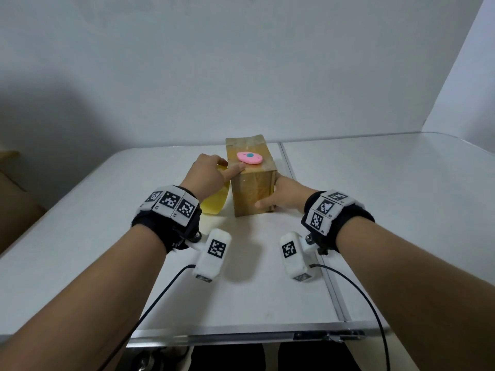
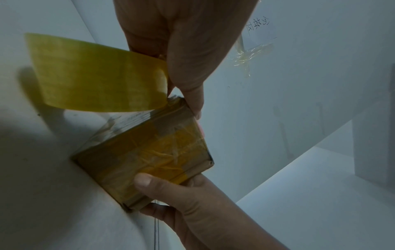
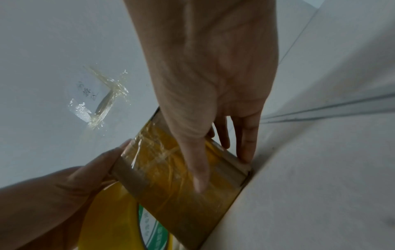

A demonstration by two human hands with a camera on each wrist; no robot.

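A tall cardboard box [image 1: 251,188] wrapped in yellowish tape stands on the white table [image 1: 375,210]. A small pink cutter [image 1: 249,158] with a blue dot lies on its top. My left hand [image 1: 227,167] holds a yellow tape roll [image 1: 214,204] against the box's left side, with the thumb laid on the top edge. The left wrist view shows the roll [image 2: 96,76] beside the box [image 2: 149,152]. My right hand [image 1: 273,198] grips the box low on its right side, thumb on the front face. In the right wrist view its fingers [image 3: 245,138] lie along the box's [image 3: 171,177] side.
A seam [image 1: 288,162] runs down the table just right of the box. The metal front edge [image 1: 241,333] is close to me. A handwritten paper note [image 2: 258,32] is taped to the wall behind. Black cables [image 1: 160,290] hang from both wrist cameras.
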